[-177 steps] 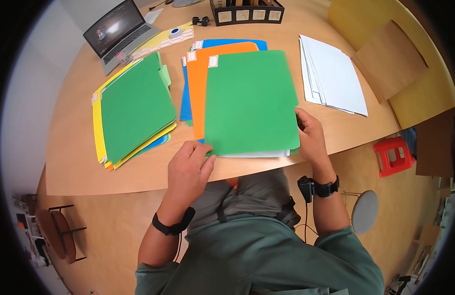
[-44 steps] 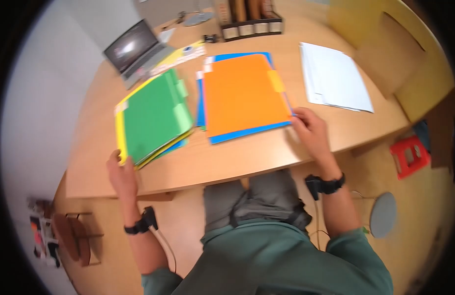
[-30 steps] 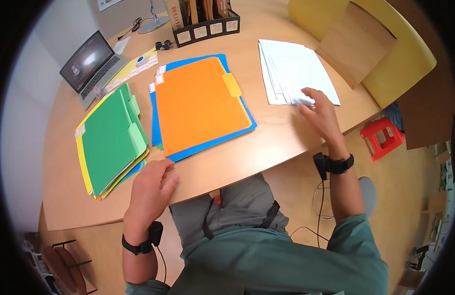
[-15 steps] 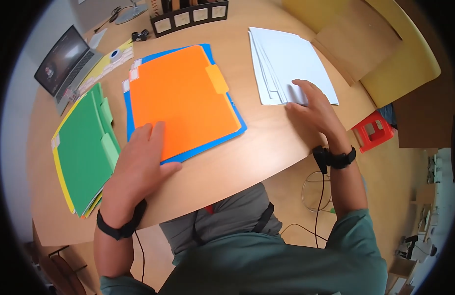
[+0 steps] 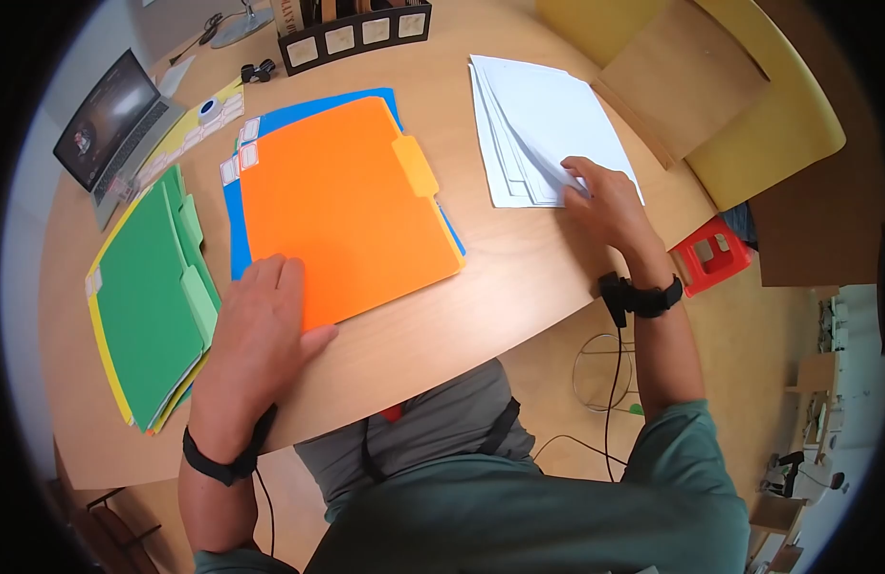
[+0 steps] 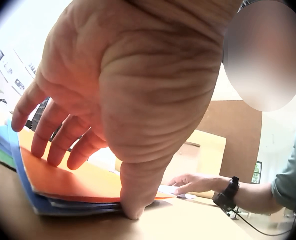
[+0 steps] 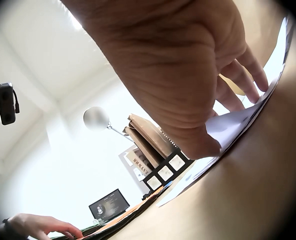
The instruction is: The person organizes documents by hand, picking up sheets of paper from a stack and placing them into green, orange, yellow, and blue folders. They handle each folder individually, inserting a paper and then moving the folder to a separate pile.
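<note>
My left hand (image 5: 261,320) lies on the near left corner of an orange folder (image 5: 352,206), fingers spread over it. In the left wrist view the thumb reaches down past its near edge to the table. Blue folders (image 5: 237,225) with white labels stick out from under the orange one. At the right, my right hand (image 5: 610,206) pinches the near edge of the top sheet in a stack of white paper (image 5: 548,105). That sheet (image 7: 230,127) bows up between thumb and fingers in the right wrist view.
A pile topped by a green folder (image 5: 146,297) lies at the left, with a yellow folder under it. Behind stand a laptop (image 5: 117,124), a tape roll (image 5: 209,110) and a black organizer (image 5: 361,38) of books. A yellow panel (image 5: 796,143) borders the right side.
The green folder from the middle stack is gone from it, leaving orange on top. My left hand moved onto the orange folder; my right hand moved to the white paper and lifts a sheet's edge.
</note>
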### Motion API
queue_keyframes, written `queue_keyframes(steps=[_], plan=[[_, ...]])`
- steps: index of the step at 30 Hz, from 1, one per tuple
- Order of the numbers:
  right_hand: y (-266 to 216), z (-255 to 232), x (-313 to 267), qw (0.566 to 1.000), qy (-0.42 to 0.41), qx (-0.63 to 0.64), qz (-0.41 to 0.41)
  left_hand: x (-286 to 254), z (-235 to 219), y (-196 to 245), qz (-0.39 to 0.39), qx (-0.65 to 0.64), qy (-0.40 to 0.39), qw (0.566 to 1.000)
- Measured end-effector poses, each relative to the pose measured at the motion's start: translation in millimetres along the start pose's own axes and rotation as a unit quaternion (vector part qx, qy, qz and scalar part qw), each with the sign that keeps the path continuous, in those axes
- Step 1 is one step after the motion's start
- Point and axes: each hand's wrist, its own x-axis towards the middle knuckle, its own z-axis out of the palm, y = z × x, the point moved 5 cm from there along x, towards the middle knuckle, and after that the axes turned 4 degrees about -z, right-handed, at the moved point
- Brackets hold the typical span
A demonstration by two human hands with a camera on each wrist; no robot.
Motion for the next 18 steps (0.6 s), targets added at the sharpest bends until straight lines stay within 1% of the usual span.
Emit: queue_keyframes(steps=[3,7,9,13,15,16,17,18], plan=[[6.7,2.9,-0.2,1.000,0.014,0.004,-0.002,-4.8,0.6,-6.7,0.011,-0.033,0.024,0.999],[7.6,4.3,-1.2,1.000,0.026,0.013,0.002,-6.1,-3.7,-12.5,0.009,-0.069,0.027,0.997],[7.9,6.5,0.0,0.999,0.026,0.019,0.010,-6.1,-5.9,-13.3,0.000,-0.103,0.016,0.995],[5.1,2.6,1.2,0.999,0.023,0.007,0.036,-3.8,-6.2,-14.1,-0.031,-0.105,-0.009,0.994],[5.1,0.7,2.9,0.999,0.013,-0.007,0.038,-4.2,-3.7,-20.0,-0.022,-0.104,0.076,0.991],[7.1,0.8,3.4,0.999,0.002,-0.022,0.044,-7.7,-2.1,-21.1,-0.022,-0.104,0.078,0.991],[13.5,-0.1,2.8,0.999,0.003,-0.022,0.044,-14.4,-3.6,-22.6,-0.039,-0.124,0.118,0.985],[18.3,-3.3,2.1,0.999,0.024,-0.017,0.012,-22.1,-4.5,-24.0,-0.055,-0.144,0.157,0.975]])
